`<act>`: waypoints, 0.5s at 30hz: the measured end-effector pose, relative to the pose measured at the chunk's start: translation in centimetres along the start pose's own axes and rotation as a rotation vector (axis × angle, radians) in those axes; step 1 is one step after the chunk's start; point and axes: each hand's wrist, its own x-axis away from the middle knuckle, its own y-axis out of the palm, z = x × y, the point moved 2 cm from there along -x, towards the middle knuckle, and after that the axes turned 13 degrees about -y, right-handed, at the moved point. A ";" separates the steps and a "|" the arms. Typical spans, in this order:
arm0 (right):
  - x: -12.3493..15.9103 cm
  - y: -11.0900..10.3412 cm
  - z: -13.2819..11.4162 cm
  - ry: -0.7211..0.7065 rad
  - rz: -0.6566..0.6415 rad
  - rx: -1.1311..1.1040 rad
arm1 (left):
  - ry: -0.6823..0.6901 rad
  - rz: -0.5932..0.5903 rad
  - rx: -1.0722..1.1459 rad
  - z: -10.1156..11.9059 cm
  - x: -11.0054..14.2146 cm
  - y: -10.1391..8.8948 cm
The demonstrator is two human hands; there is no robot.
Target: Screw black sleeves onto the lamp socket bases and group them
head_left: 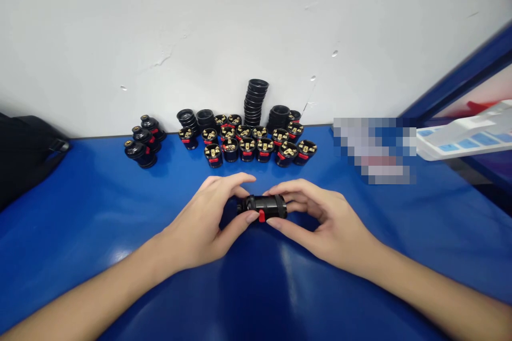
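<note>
A black lamp holder point(269, 205) with a red switch piece lies sideways between my two hands, just above or on the blue table. My left hand point(214, 218) has its thumb on the holder's left end, by the red piece, with its index finger lifted over the top. My right hand point(316, 213) grips the right end between thumb and fingers. Behind them stand several open black lamp holder bodies point(247, 149) with brass contacts and red switches facing up. Three closed black lamp holders point(140, 153) stand apart at the left, brass tips upward.
A leaning stack of black threaded rings point(255, 104) rises by the white wall point(224, 21), with shorter stacks point(279, 117) beside it. A black bag point(28, 154) is at the left edge. At right are a blurred-out item point(372, 152) and a white tray point(464, 138) with blue labels.
</note>
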 end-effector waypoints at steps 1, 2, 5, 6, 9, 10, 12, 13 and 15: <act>0.0 0.0 0.0 0.001 0.002 0.002 | 0.003 0.006 0.007 0.0 0.0 0.0; 0.0 0.0 0.0 0.002 0.005 0.006 | 0.011 0.012 0.014 -0.1 0.0 0.1; -0.1 -0.1 0.1 0.009 0.010 0.005 | 0.058 0.029 0.032 0.0 -0.1 0.1; -0.1 -0.1 0.1 0.011 0.011 0.001 | 0.077 0.035 0.034 0.0 -0.2 0.1; -0.1 -0.1 0.1 0.014 0.009 -0.006 | 0.113 0.049 0.027 0.2 -0.3 0.0; -0.1 -0.1 0.1 0.015 0.008 -0.006 | 0.111 0.048 0.019 0.2 -0.4 0.0; -0.1 0.0 0.1 0.015 0.004 -0.006 | 0.080 0.032 -0.003 0.3 -0.4 0.0; -0.1 0.0 0.0 0.014 0.003 -0.007 | 0.055 0.018 -0.012 0.3 -0.4 0.0; 0.0 0.0 0.0 0.015 0.001 -0.008 | 0.016 -0.010 -0.018 0.2 -0.3 0.1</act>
